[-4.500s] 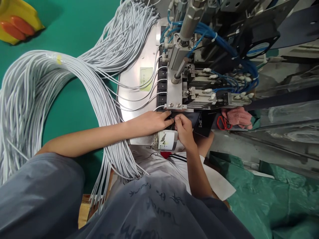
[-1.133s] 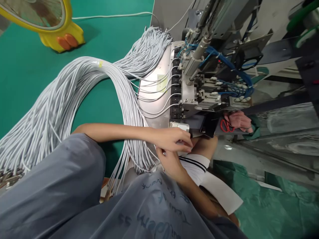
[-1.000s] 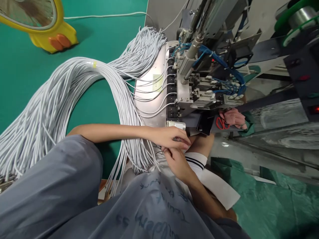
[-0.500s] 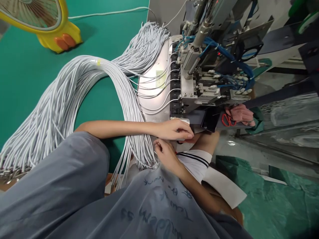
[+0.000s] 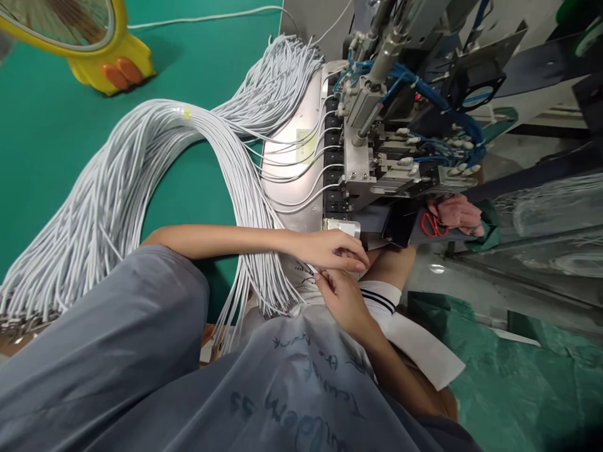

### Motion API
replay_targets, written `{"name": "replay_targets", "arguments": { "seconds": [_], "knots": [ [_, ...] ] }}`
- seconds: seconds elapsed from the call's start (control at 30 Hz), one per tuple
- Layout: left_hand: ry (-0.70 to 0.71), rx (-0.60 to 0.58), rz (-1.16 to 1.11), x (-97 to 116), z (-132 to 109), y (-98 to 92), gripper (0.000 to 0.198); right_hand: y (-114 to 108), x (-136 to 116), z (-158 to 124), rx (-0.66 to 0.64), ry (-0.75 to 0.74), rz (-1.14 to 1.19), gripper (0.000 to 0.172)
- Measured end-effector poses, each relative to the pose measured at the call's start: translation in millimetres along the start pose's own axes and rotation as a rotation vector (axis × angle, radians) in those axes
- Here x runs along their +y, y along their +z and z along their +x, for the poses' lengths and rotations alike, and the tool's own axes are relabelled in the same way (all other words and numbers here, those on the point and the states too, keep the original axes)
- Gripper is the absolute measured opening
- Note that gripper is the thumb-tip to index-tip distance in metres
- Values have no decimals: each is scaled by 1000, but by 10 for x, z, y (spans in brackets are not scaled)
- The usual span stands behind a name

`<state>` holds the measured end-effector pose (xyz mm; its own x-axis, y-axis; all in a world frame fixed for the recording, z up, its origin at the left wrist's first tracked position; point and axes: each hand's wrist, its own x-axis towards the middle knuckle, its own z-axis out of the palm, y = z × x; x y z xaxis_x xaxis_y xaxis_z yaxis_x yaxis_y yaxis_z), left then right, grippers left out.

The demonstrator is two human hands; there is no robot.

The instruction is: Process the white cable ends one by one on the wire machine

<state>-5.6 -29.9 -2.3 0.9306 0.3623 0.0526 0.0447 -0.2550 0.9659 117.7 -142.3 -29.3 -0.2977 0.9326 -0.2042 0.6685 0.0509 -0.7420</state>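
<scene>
Smooth green table [image 5: 42,144]. On it, left of the metal machine [image 5: 358,154]: slick white cable bundle [image 5: 110,179], long axis bowed, both ends pointing nearward. Near side of machine: left hand [image 5: 332,249] loosely curled, right hand [image 5: 343,296] fingers bent; cannot tell what either grips.

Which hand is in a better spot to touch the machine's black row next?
Probably the left hand: it's closer to the black row. The right hand is lower in the picture, with the left hand between it and the row.
</scene>
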Motion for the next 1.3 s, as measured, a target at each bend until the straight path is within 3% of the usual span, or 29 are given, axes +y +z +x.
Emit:
{"name": "replay_targets", "arguments": {
  "seconds": [0.1,0.2,0.3,0.4,0.5,0.6,0.83,0.93,1.13,1.23,1.3],
  "knots": [
    [-22,-19,-8,20,-3,1,27,-177,36,5,-50,-38,19,20],
    [-41,1,26,9,1,7,29,-333,80,26,-9,-3,201,16],
    [-97,108,-34,-20,3,23,32,-489,151,42,174,99,479,10],
    [-148,206,-255,-39,-2,40,31,-569,204,76,383,110,756,17],
    [-131,245,-381,-33,-9,50,33,-549,200,128,418,58,905,21],
    [-114,265,-403,-13,-17,60,33,-497,164,161,482,-10,849,19],
    [-35,333,-299,42,-13,62,27,-530,50,126,719,-128,456,11],
    [27,394,-147,38,-3,48,18,-624,11,107,710,-135,332,10],
    [157,466,-10,-32,0,55,10,-653,47,173,537,-172,456,5],
    [176,488,-4,-45,-4,67,14,-516,33,229,658,-187,544,9],
    [214,509,70,-43,-10,61,16,-458,-8,241,772,-185,469,10]
  ]
}}
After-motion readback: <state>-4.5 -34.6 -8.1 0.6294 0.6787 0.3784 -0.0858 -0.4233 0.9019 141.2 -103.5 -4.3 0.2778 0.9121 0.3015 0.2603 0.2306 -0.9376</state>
